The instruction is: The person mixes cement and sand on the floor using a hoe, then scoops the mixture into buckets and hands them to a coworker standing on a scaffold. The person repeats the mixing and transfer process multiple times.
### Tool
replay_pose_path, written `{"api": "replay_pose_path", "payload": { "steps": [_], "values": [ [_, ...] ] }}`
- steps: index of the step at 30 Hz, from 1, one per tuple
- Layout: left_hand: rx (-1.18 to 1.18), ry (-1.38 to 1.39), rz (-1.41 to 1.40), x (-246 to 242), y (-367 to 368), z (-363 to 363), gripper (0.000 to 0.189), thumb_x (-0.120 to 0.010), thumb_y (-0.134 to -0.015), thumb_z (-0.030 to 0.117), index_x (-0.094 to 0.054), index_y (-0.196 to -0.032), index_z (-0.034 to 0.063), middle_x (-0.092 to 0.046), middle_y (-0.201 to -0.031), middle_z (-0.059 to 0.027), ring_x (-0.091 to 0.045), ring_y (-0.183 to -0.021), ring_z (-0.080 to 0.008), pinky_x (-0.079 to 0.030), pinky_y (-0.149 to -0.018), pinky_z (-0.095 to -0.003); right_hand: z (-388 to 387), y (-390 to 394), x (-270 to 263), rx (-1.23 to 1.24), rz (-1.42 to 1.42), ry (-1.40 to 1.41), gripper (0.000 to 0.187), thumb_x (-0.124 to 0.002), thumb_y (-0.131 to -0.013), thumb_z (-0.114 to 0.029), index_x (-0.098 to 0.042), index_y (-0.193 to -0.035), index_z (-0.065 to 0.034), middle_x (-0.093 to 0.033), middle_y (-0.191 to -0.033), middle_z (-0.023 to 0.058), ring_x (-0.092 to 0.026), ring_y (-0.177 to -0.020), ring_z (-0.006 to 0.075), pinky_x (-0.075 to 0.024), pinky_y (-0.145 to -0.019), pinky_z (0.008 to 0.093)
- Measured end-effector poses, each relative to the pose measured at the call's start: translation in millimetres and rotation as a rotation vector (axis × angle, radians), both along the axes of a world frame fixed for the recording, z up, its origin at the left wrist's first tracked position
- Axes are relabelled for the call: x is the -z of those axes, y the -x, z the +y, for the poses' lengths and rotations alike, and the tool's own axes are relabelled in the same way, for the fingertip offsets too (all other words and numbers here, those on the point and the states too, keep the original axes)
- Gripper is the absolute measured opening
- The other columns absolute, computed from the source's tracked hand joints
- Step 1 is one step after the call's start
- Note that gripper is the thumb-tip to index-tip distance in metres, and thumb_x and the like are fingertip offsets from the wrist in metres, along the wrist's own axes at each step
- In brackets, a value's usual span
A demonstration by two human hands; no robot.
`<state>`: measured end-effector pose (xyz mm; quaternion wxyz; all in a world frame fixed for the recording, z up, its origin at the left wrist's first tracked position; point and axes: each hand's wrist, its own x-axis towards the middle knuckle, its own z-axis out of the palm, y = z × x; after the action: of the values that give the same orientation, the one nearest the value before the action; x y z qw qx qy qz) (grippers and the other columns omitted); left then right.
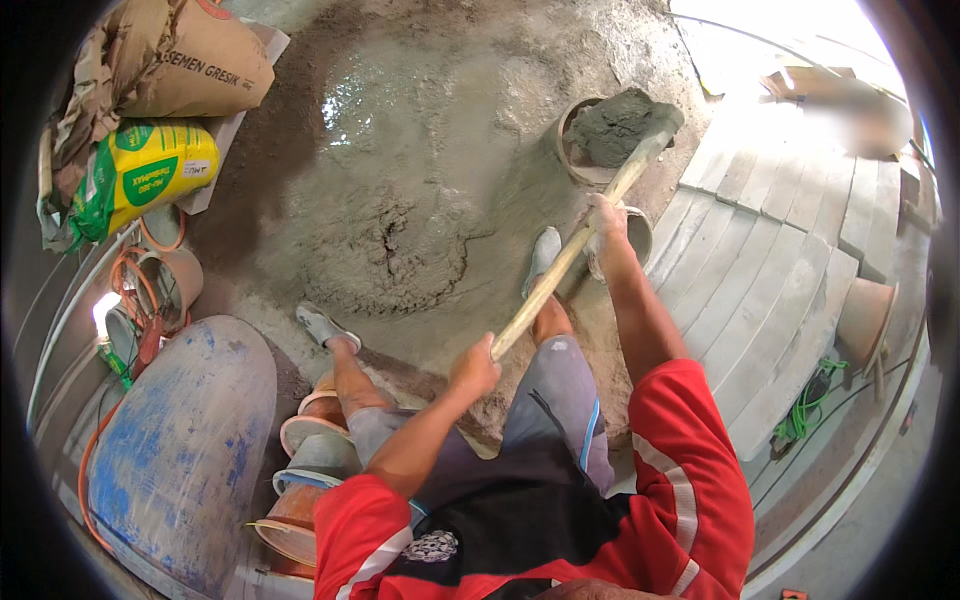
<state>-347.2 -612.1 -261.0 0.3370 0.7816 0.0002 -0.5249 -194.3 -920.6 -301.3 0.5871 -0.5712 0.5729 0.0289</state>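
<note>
Both of my hands grip the pale wooden handle (546, 285) of a long mixing tool, a shovel or a hoe. My left hand (475, 367) closes around the near end, and my right hand (606, 220) holds it farther up. Wet grey mortar (619, 129) is heaped at the tool's far end, over the mouth of a bucket (564, 154); the heap hides most of the blade. A second bucket (640, 238) stands beside my right wrist, partly hidden by it. Wet mortar (390, 262) spreads across the floor in front of my feet, with a thicker mound in it.
Stacked grey blocks (750, 277) line the right side, with a blurred shape behind them. At upper left lie a paper cement sack (214, 64) and a yellow-green bag (150, 169). A scuffed blue tub (187, 442), stacked buckets (311, 457) and an orange hose (91, 480) are on my left.
</note>
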Motion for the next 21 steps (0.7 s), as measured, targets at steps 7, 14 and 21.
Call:
{"api": "replay_pose_path", "payload": {
  "steps": [7, 14, 21],
  "values": [
    [-0.058, 0.123, -0.139, 37, -13, -30, 0.032, -0.060, -0.077, 0.007, -0.058, -0.109, 0.0091, -0.065, -0.092, -0.0229, -0.063, -0.091, -0.0420, -0.048, -0.076, -0.0492, -33, 3, -4, 0.096, -0.226, 0.135, 0.033, -0.067, -0.078, -0.016, -0.054, -0.103, 0.0001, -0.057, -0.078, 0.0088, -0.057, -0.064, 0.0214, -0.0489, -0.055, 0.0360],
    [-0.090, 0.165, 0.119, -34, 0, 7, 0.048, -0.064, -0.080, 0.013, -0.054, -0.125, 0.0048, -0.065, -0.104, -0.0252, -0.063, -0.098, -0.0408, -0.049, -0.083, -0.0476, 42, -23, -51, -0.069, -0.169, 0.013, 0.029, -0.067, -0.078, -0.012, -0.050, -0.099, -0.0019, -0.053, -0.071, 0.0086, -0.055, -0.052, 0.0200, -0.0490, -0.045, 0.0359],
    [-0.242, 0.090, 0.189, -11, 26, 74, 0.053, -0.070, -0.078, 0.018, -0.052, -0.125, 0.0026, -0.066, -0.098, -0.0240, -0.066, -0.093, -0.0363, -0.050, -0.081, -0.0416, 129, -21, 101, -0.260, 0.080, -0.116, 0.015, -0.064, -0.082, -0.013, -0.052, -0.086, -0.0057, -0.052, -0.064, 0.0062, -0.053, -0.054, 0.0188, -0.0476, -0.048, 0.0356]
  ]
}}
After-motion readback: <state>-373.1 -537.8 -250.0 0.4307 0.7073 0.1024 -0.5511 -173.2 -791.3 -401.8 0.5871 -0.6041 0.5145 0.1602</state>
